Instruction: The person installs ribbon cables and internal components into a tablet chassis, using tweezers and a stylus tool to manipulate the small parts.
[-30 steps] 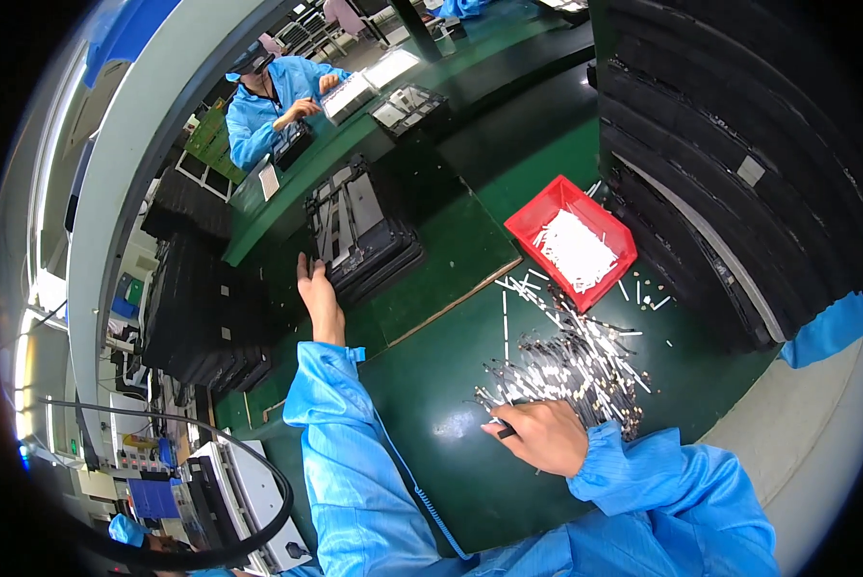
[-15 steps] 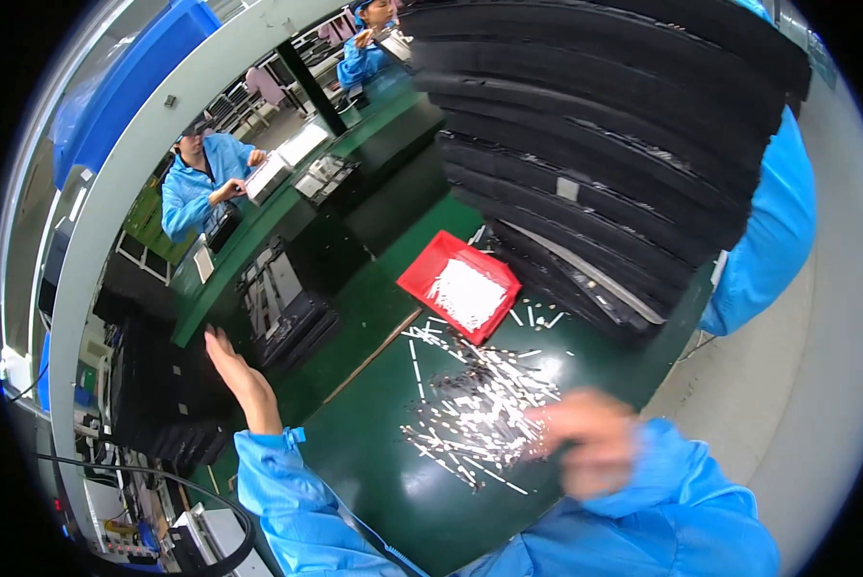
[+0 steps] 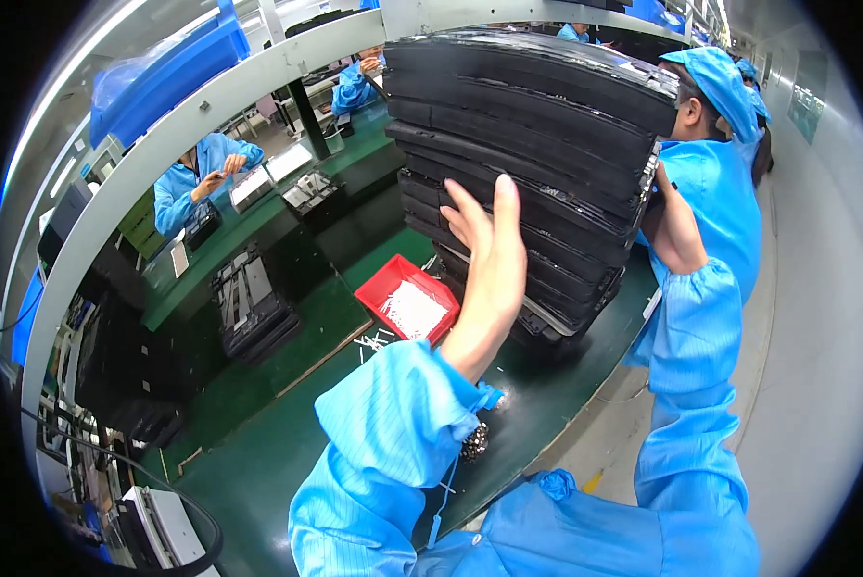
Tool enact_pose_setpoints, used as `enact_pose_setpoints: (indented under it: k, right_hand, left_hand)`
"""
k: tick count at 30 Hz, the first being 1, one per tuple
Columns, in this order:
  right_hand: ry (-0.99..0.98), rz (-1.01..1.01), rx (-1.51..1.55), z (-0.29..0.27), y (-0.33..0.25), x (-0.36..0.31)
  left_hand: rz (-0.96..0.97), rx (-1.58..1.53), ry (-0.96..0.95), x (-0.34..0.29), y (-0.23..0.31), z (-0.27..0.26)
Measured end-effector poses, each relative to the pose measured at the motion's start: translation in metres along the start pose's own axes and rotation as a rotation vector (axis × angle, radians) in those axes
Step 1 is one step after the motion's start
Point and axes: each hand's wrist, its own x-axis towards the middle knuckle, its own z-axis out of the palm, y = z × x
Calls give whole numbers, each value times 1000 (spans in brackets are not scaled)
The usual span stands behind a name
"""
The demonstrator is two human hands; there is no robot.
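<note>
A tall stack of black trays (image 3: 528,125) stands at the far right of the green table. In front of its near face is my left hand (image 3: 489,274), upright with fingers apart; whether it touches the trays I cannot tell. Against the stack's right side is my right hand (image 3: 677,226), its fingers mostly hidden by the trays. A red bin (image 3: 381,281) holding small white strips (image 3: 414,310) sits just left of my left wrist. Below that wrist, part of a pile of small dark-tipped pieces (image 3: 475,440) shows, the rest hidden behind my sleeve.
Flat black and grey cases (image 3: 251,300) lie on the green table (image 3: 258,423) at left. A co-worker (image 3: 706,163) in blue stands close behind the stack's right side. Another person (image 3: 201,183) works across the table. A grey beam (image 3: 201,111) arches above.
My left hand has swung from the left over to the front of the tray stack. My right hand has left the loose strips and reached the stack's right side. The view has shifted.
</note>
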Motion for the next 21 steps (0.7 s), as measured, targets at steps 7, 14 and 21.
enact_pose_setpoints:
  k: [7, 14, 21]
  right_hand:
    - [-121, 115, 11, -27, -13, 23]
    - [-794, -860, -323, 34, -16, 35]
    - [-687, -921, -589, 24, -58, 18]
  left_hand:
    - [-22, -34, 137, 8, 7, 24]
    - [15, -1, 334, 16, 9, 46]
    - [236, 70, 520, 17, 3, 58]
